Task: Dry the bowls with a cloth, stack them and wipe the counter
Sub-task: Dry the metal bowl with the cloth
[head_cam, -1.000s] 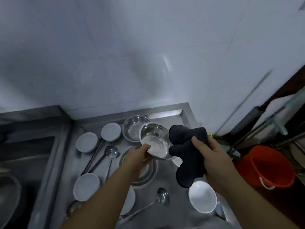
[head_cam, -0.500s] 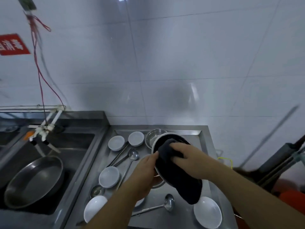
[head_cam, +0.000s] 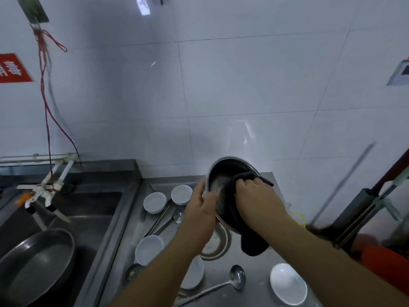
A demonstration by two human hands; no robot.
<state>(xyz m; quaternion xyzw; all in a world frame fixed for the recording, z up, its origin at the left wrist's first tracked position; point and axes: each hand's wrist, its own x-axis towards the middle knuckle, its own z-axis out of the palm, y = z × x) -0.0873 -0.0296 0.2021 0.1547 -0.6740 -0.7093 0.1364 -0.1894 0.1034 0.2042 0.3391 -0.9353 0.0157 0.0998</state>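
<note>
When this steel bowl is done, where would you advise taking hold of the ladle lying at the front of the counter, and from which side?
Probably by the handle of the ladle, not its cup. The ladle lies flat on the counter, its long thin handle running towards the near left. Come from above and pinch mid-handle across its width; the left hand, now gripping the steel bowl, is nearer.

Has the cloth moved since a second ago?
Yes. The cloth was beside the steel bowl, outside its rim; now the right hand presses it inside the bowl.
</note>
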